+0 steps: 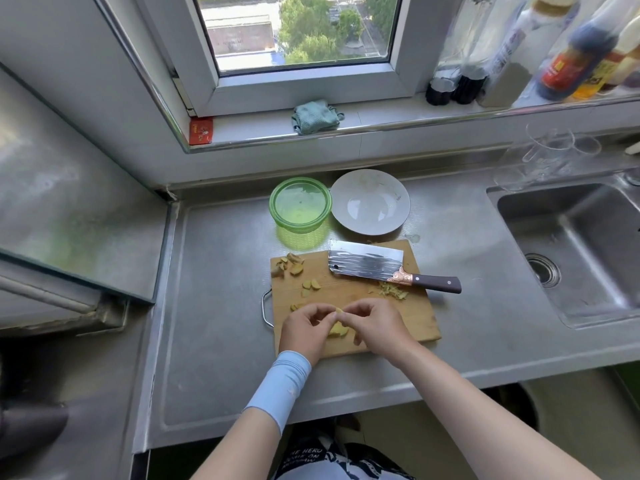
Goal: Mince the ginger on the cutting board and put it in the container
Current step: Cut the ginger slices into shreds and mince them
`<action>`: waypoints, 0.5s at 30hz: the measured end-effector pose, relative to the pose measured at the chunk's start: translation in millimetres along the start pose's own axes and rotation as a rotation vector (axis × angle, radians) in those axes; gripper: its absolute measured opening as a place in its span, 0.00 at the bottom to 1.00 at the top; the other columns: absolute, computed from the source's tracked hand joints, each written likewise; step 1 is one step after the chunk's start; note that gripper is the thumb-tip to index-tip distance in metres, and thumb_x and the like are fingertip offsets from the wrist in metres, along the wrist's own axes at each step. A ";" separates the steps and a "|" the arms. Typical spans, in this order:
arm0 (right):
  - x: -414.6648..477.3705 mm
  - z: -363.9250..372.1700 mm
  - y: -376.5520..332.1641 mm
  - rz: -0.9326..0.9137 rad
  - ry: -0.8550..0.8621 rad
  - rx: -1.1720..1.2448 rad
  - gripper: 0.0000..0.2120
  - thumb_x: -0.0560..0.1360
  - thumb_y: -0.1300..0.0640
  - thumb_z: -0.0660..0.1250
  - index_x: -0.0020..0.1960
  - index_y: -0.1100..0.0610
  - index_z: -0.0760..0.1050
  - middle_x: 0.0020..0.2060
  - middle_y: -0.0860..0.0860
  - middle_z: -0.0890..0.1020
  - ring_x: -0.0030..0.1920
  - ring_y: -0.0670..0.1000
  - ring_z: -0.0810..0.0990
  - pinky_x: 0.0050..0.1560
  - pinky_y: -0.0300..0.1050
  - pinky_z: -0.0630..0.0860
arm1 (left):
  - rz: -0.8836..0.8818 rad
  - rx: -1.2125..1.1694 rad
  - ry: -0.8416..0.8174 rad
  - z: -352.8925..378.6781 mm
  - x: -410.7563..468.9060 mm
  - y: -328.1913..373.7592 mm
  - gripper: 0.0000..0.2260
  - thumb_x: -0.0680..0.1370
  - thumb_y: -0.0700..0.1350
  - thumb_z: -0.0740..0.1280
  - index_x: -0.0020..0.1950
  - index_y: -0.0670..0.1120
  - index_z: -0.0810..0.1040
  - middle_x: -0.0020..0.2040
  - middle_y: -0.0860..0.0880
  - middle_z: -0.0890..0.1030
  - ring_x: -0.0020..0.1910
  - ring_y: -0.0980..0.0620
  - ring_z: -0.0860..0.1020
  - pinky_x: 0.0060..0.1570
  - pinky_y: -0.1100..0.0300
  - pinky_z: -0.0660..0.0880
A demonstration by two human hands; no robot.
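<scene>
Two grips touched above board [398, 317] | left grip [306, 325] pinched ginger [338, 310] | right grip [372, 327] pinched same ginger | cleaver [367, 263] lay flat

Bright daylight from the window [298, 29]; bottles [571, 57] blurred, edges bowed

The stainless-steel bench [214, 306] carries a wooden cutting board [398, 317] near its front edge. Behind the board, a green container [300, 204] and a white plate [370, 206] stand just beside each other. A sink [571, 244] is set into the bench at the right.
</scene>
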State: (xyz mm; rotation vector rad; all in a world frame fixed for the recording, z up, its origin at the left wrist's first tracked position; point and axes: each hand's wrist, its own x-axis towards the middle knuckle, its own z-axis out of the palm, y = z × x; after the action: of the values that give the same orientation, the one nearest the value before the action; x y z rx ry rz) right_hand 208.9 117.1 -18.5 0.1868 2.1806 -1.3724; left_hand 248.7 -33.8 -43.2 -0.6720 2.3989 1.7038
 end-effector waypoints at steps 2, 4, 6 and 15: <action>1.6 -3.9 2.3 0.037 0.032 0.014 0.05 0.73 0.51 0.76 0.43 0.52 0.85 0.36 0.49 0.86 0.28 0.49 0.79 0.27 0.40 0.72 | 0.037 0.095 -0.028 2.2 1.5 0.4 0.04 0.75 0.46 0.74 0.45 0.56 0.85 0.40 0.59 0.84 0.43 0.58 0.80 0.46 0.63 0.77; 5.6 -6.6 9.2 0.116 0.078 0.029 0.04 0.74 0.52 0.76 0.44 0.53 0.85 0.32 0.52 0.85 0.27 0.49 0.78 0.27 0.43 0.72 | 0.174 0.390 -0.016 1.3 3.5 -5.4 0.08 0.74 0.49 0.74 0.53 0.57 0.85 0.45 0.60 0.81 0.47 0.57 0.75 0.50 0.64 0.73; 7.7 -6.6 15.7 0.206 0.080 0.050 0.05 0.74 0.53 0.76 0.45 0.55 0.85 0.28 0.56 0.82 0.24 0.51 0.76 0.26 0.43 0.71 | 0.264 0.579 -0.039 0.7 5.6 -12.2 0.13 0.72 0.52 0.75 0.57 0.58 0.83 0.47 0.57 0.75 0.52 0.55 0.71 0.53 0.63 0.70; 12.0 2.7 20.0 0.361 0.118 0.149 0.04 0.71 0.60 0.76 0.44 0.60 0.83 0.32 0.59 0.85 0.25 0.54 0.76 0.21 0.38 0.65 | 0.302 0.553 -0.086 8.9 11.9 -20.0 0.16 0.71 0.49 0.77 0.58 0.52 0.84 0.46 0.54 0.72 0.50 0.55 0.70 0.54 0.62 0.69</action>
State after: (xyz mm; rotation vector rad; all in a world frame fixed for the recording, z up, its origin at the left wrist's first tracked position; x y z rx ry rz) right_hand 207.7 122.1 -41.4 0.6980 2.0103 -1.3389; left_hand 245.2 -34.3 -67.9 -0.1585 2.8222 1.0175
